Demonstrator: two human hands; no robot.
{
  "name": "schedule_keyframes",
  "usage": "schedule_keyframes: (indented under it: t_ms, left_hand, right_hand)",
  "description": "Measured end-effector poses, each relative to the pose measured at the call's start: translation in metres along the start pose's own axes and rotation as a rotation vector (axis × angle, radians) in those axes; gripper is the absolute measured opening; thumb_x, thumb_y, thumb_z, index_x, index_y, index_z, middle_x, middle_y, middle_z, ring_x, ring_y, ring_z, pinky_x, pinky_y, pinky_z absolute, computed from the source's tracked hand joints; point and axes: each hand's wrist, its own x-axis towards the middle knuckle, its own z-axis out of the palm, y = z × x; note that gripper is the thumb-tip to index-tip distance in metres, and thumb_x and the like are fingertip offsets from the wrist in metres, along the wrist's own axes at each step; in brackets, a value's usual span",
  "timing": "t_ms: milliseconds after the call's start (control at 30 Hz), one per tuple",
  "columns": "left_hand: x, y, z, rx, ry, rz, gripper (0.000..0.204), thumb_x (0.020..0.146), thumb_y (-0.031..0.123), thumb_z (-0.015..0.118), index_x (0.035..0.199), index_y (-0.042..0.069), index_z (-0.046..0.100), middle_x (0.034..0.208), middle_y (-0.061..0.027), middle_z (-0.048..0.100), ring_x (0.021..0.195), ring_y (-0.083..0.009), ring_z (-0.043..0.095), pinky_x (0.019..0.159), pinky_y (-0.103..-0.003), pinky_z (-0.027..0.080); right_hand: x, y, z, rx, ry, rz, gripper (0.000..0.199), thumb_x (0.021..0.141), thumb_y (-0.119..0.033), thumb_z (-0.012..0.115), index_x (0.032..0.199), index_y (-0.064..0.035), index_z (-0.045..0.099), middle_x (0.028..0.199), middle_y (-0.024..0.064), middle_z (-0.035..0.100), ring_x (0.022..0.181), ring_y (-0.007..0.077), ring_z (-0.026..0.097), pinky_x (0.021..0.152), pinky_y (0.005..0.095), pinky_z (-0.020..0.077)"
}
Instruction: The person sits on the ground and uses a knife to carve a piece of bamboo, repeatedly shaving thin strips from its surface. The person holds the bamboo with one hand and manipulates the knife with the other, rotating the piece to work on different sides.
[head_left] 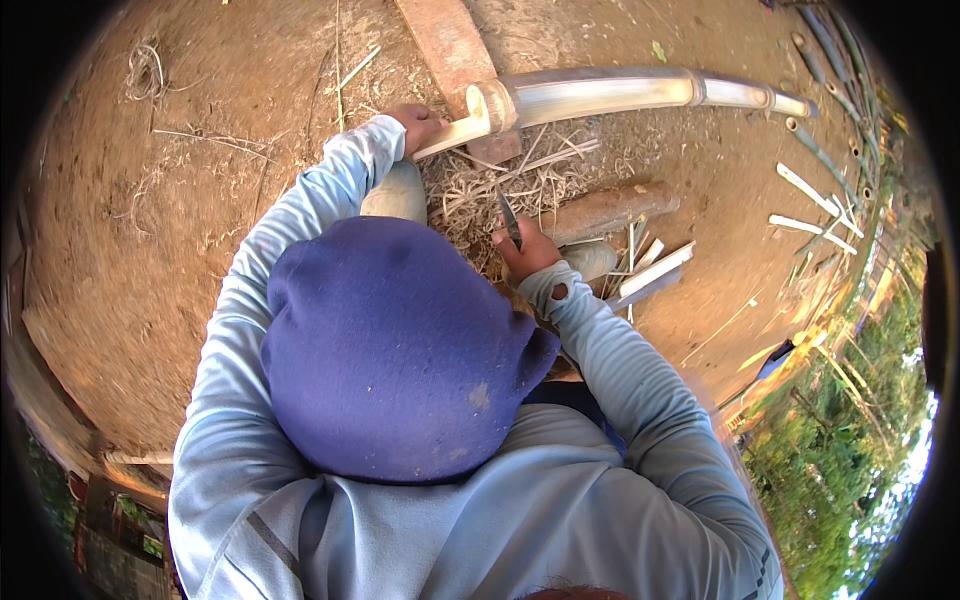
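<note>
My left hand (418, 126) is closed around the narrow near end of a split bamboo pole (610, 98). The pole stretches away to the right, with its pale inner face showing and several nodes along it. Near its left end it lies across a reddish-brown plank (448, 50). Lower down and to the right, my right hand (527, 252) grips a knife (509, 216) by the handle. Its dark blade points up and slightly left, apart from the bamboo. Pale shavings (465, 195) cover the dirt between my hands.
Beside my right hand lies a short log (612, 212), with split bamboo pieces (655, 272) nearer me. Farther right are loose pale strips (808, 190) and bamboo poles (822, 150). A dark blue cloth-covered round shape (400, 350) hides the ground in the middle.
</note>
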Motion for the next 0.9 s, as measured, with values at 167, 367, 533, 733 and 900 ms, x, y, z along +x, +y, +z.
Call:
schedule_keyframes:
  t_ms: [167, 367, 533, 733, 900]
  left_hand:
    - [0.0, 0.007, -0.002, 0.061, -0.053, 0.048, 0.058, 0.091, 0.056, 0.058, 0.119, 0.006, 0.068, 0.103, -0.0146, 0.072, 0.092, -0.0245, 0.067, 0.085, -0.037, 0.051]
    - [0.0, 0.01, -0.005, 0.08, -0.11, 0.034, 0.059, 0.091, 0.056, 0.059, 0.116, 0.004, 0.069, 0.102, -0.0158, 0.072, 0.092, -0.0258, 0.067, 0.083, -0.038, 0.051]
    - [0.003, 0.011, -0.007, 0.131, -0.14, 0.122, 0.065, 0.091, 0.06, 0.055, 0.112, 0.001, 0.07, 0.098, -0.018, 0.071, 0.088, -0.0268, 0.067, 0.08, -0.039, 0.051]
    - [0.015, 0.001, -0.006, 0.098, -0.388, 0.221, 0.062, 0.1, 0.054, 0.039, 0.077, 0.005, 0.07, 0.066, -0.0102, 0.068, 0.058, -0.0218, 0.067, 0.057, -0.037, 0.053]
    - [0.013, -0.006, -0.002, 0.286, -0.272, 0.514, 0.053, 0.106, 0.04, 0.032, 0.095, 0.003, 0.068, 0.066, -0.0084, 0.068, 0.056, -0.021, 0.067, 0.052, -0.035, 0.053]
  right_hand:
    - [0.004, 0.0, -0.004, 0.024, -0.03, -0.001, 0.051, 0.094, -0.042, 0.06, 0.13, -0.007, 0.051, 0.097, 0.0234, 0.068, 0.094, 0.0428, 0.065, 0.083, 0.047, 0.0502]
    - [0.012, 0.004, 0.0, 0.031, -0.021, -0.022, 0.052, 0.094, -0.045, 0.059, 0.129, -0.0073, 0.052, 0.098, 0.0233, 0.068, 0.094, 0.0428, 0.065, 0.083, 0.0474, 0.05]
    - [0.018, 0.011, 0.005, 0.034, -0.006, -0.039, 0.054, 0.093, -0.046, 0.061, 0.13, -0.0071, 0.052, 0.102, 0.0246, 0.068, 0.097, 0.042, 0.066, 0.085, 0.0465, 0.0505]
    - [0.021, 0.014, 0.006, -0.035, -0.052, -0.032, 0.054, 0.094, -0.042, 0.061, 0.13, -0.0037, 0.051, 0.108, 0.0267, 0.066, 0.101, 0.0434, 0.064, 0.088, 0.0463, 0.0499]
    - [0.016, 0.035, 0.014, -0.022, 0.054, -0.132, 0.052, 0.094, -0.041, 0.06, 0.128, -0.003, 0.05, 0.104, 0.0283, 0.065, 0.099, 0.0442, 0.063, 0.087, 0.0473, 0.05]
